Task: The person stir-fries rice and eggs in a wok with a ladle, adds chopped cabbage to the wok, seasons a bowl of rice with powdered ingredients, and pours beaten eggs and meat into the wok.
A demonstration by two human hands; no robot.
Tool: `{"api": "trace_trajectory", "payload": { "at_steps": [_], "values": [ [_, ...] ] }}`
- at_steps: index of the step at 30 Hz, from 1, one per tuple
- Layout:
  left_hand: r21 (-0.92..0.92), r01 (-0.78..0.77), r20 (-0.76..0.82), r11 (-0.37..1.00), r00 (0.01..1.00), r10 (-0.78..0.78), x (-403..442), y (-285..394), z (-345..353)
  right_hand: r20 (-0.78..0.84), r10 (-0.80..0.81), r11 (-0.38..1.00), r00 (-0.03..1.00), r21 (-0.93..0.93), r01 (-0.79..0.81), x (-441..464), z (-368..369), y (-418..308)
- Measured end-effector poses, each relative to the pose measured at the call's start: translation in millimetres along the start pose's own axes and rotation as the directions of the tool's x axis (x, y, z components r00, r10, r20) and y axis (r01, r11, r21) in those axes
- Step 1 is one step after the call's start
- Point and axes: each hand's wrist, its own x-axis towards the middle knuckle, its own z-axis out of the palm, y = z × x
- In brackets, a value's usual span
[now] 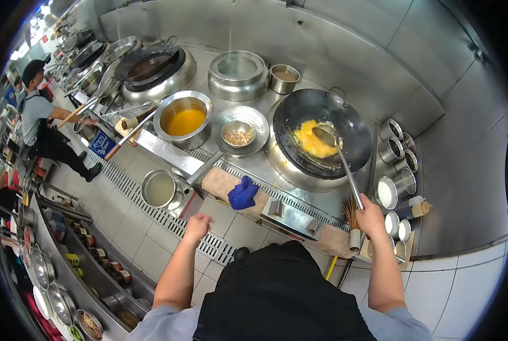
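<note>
My right hand [370, 218] is wrapped round the handle of a ladle [350, 177]. The ladle's bowl rests in a black wok [348, 108], against a soft yellow mass that looks like egg [311, 142]. The wok sits tilted on a round metal burner ring at the right of the stove. My left hand [198, 228] hangs above the floor in front of the counter, its fingers loosely curled with nothing visible in them. Closest to it on the counter edge is a crumpled blue cloth [243, 193].
A pot of orange-yellow liquid [184, 118] and a perforated strainer [253, 112] holding a small bowl stand left of the wok. Several seasoning tins [386, 193] line the right side, near a bamboo brush [352, 224]. A co-worker [36, 122] stands farther left.
</note>
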Motion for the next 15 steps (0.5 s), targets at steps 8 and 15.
{"api": "trace_trajectory", "payload": {
  "at_steps": [8,15],
  "values": [
    [0.636,0.002,0.079,0.772,0.995,-0.068,-10,-110,-19,-0.027,0.173,0.949,0.985,0.270,-0.159,64,42,-29],
    [0.899,0.030,0.256,0.437,0.773,-0.580,-73,-267,-46,-0.017,-0.072,0.994,0.997,0.083,0.073,6,-5,-49]
  ]
}}
